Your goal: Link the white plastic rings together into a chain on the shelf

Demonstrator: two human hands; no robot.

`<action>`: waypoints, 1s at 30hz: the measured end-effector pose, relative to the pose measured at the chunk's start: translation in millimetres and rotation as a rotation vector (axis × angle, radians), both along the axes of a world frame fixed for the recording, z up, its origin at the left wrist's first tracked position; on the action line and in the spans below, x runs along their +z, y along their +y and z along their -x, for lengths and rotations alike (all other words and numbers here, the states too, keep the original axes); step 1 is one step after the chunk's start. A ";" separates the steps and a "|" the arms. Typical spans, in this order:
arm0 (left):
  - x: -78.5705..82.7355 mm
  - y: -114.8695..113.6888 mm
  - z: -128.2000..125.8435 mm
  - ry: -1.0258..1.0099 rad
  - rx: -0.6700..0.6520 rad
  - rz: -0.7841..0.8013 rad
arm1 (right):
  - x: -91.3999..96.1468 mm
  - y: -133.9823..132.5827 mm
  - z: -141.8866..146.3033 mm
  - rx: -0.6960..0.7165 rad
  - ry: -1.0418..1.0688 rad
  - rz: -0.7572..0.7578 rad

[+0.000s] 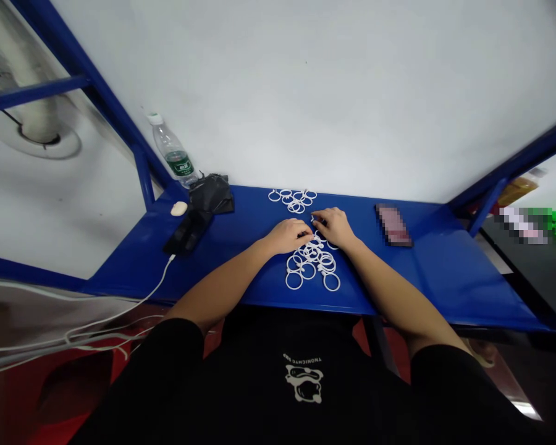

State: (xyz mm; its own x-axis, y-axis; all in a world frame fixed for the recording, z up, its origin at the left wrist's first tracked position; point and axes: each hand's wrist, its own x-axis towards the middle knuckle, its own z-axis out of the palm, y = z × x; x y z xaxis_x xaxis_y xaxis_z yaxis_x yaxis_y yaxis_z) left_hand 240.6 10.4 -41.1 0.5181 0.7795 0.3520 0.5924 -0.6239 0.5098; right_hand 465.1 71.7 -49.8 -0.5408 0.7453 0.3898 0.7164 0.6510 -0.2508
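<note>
My left hand [289, 236] is closed, fingers curled together at the upper edge of a pile of white curtain rings [308, 271]. Whatever its fingertips hold is hidden. Close by on its right, my right hand [335, 226] pinches with thumb and fingers; a small white piece, apparently part of a ring, shows at its fingertips. The pile's rings are thin hoops with little eyelets, lying loose and overlapping, some partly under the hands. Farther back, near the wall, lies a smaller group of similar white rings [297, 199].
A blue table [254, 281] stands against a white wall. At left are a plastic bottle [173, 151], a black bag [210, 194], a black device [188, 230] with a white cable [155, 287], and a pale rounded object [178, 209]. A phone [393, 225] lies right.
</note>
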 end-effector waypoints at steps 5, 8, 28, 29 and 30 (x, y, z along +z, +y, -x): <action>-2.1 0.9 0.6 0.000 -0.003 -0.009 | 2.1 -3.1 -0.9 0.007 -0.078 -0.012; -2.6 1.4 0.9 0.014 -0.001 -0.012 | 4.2 -5.6 1.1 0.028 -0.059 -0.009; -0.2 0.2 3.7 0.096 0.077 -0.163 | 23.1 -34.6 8.8 0.300 0.250 0.003; -0.2 -0.1 3.2 0.101 0.085 -0.183 | 23.2 -34.8 9.1 0.289 0.250 0.005; -0.3 -0.4 2.6 0.105 0.095 -0.202 | 23.1 -34.9 9.5 0.277 0.250 0.006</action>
